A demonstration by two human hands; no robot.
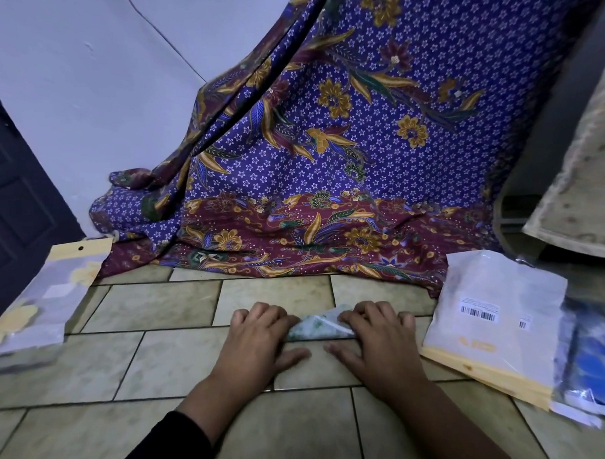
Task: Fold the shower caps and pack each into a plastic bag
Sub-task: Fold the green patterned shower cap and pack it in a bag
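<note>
While the left hand [260,337] and right hand [377,336] press bent fingers onto the folded shower cap [318,327], apparently not gripping it, folding nears completion; next, fetch a plastic bag [495,288]
</note>
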